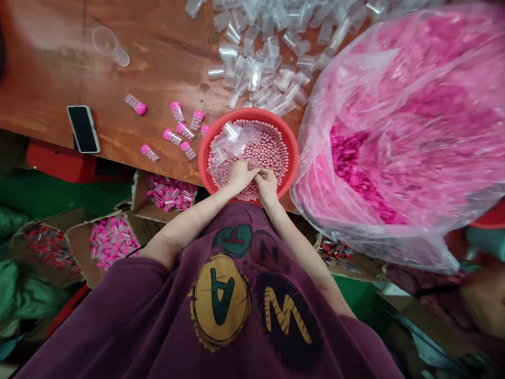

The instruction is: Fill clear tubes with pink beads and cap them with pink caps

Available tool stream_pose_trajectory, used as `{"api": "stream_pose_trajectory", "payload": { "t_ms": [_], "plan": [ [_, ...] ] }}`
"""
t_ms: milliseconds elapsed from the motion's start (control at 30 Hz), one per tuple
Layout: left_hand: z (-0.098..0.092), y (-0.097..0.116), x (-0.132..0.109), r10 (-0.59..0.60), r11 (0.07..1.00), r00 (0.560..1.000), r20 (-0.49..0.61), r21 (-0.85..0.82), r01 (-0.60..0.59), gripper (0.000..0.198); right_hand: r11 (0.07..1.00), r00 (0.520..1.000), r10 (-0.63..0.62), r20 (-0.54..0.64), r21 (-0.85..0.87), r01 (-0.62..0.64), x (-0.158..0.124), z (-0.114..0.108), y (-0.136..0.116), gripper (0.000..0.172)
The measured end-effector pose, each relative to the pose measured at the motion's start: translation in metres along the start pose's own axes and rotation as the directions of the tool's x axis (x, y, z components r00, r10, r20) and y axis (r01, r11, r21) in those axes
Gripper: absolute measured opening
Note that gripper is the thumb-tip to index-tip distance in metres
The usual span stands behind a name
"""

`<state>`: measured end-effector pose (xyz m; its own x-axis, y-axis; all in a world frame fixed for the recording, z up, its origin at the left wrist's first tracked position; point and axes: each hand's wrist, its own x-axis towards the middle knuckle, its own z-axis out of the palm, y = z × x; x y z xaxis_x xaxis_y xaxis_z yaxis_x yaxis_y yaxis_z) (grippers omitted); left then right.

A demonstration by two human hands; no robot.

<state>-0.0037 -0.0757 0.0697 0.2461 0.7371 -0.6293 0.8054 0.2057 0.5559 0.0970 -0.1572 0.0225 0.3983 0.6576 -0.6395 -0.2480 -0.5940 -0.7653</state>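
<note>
Seemingly mid-fill: left hand (240,173) and right hand (267,184) meet, fingers curled over beads (270,150) in one red bowl (292,152); any tube pinched, I cannot tell. Next calls for a steady tube mouth. Left of the fingers: seven or eight capped tubes (172,137), one phone (83,128).

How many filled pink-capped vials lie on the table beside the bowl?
7 clear pink-capped vials: one near the black phone, one by the wooden table edge, five clustered; an eighth may hide at the red plastic bowl.
</note>
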Motion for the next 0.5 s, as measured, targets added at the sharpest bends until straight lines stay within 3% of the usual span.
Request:
{"api": "stream_pose_trajectory", "payload": {
  "t_ms": [167,267,367,433,500],
  "plan": [
    [-0.011,0.008,-0.004,0.119,0.918,0.992,0.029,0.377,-0.121,0.038,0.997,0.985,0.071,0.156,-0.018,-0.069,-0.012,-0.019,-0.012,0.029],
    [-0.015,0.011,-0.006,0.192,0.766,0.980,0.053,0.617,-0.183,0.054,0.999,0.989,-0.005,0.149,-0.052,0.013,-0.012,-0.062,-0.027,0.030],
    [-0.006,0.015,-0.005,0.199,0.677,0.974,0.104,0.704,-0.214,0.064,0.954,0.974,-0.213,-0.077,-0.231,0.191,0.005,-0.135,-0.049,0.025],
    [0.009,0.020,-0.003,0.199,0.666,0.970,0.143,0.706,-0.241,0.063,0.902,0.917,-0.273,-0.290,-0.409,0.139,0.029,-0.188,-0.063,0.026],
    [0.027,0.028,0.001,0.180,0.686,0.964,0.195,0.678,-0.265,0.062,0.815,0.859,-0.317,-0.403,-0.579,0.029,0.059,-0.229,-0.072,0.026]
  ]
}}
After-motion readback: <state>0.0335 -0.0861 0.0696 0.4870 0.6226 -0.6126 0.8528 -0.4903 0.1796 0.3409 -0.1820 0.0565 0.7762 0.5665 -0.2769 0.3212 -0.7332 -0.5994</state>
